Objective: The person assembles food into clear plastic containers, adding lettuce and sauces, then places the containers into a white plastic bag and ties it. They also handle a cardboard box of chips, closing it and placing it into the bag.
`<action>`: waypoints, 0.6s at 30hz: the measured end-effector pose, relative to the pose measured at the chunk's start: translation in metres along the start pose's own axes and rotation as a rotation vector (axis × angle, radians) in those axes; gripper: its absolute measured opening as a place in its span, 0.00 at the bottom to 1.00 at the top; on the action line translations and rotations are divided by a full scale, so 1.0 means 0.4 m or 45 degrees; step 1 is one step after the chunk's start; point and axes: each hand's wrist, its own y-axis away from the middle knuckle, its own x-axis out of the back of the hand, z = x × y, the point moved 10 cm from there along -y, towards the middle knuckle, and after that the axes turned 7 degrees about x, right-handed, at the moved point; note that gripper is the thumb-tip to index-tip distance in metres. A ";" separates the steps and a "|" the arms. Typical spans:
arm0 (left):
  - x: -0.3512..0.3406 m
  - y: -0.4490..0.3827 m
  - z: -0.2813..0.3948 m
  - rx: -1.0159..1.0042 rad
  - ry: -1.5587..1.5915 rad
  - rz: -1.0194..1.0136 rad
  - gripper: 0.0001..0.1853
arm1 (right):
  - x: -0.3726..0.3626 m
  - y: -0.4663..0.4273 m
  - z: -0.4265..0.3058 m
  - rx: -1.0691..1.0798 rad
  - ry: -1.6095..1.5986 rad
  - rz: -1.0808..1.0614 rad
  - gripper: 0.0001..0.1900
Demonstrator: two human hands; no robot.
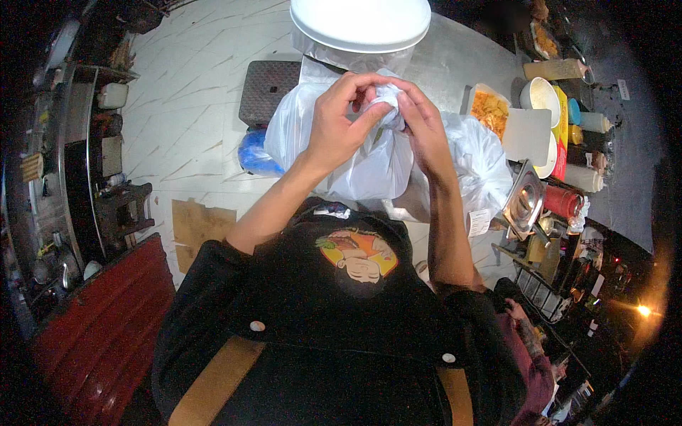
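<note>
Both hands grip the gathered top of a white plastic bag (367,165) in front of me. My left hand (349,114) pinches the twisted plastic between thumb and fingers, and my right hand (421,114) holds it from the other side. The full bag hangs below them at the steel table's edge; what it contains is hidden. Close to my right forearm, a second tied white plastic bag (477,154) has a printed paper slip (478,222) at its lower side.
A white round lid (362,21) tops a tub beyond my hands. To the right are an open food box (487,114), a white bowl (541,101), squeeze bottles (583,177) and a steel pan lid (525,201). A dark stool (269,93) stands left. Another person's arm (527,335) shows at lower right.
</note>
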 end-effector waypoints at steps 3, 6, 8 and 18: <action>0.016 -0.012 -0.015 0.216 0.039 0.121 0.18 | -0.017 0.011 -0.015 0.108 -0.034 -0.010 0.19; -0.010 -0.036 -0.046 0.241 -0.099 -0.037 0.11 | 0.007 0.016 -0.004 0.052 0.044 -0.022 0.20; -0.006 -0.033 -0.065 0.319 -0.081 -0.139 0.10 | 0.023 0.020 0.009 -0.017 0.075 -0.020 0.20; -0.030 -0.036 -0.095 0.493 0.425 -0.379 0.11 | 0.039 0.007 0.017 0.022 -0.172 0.167 0.11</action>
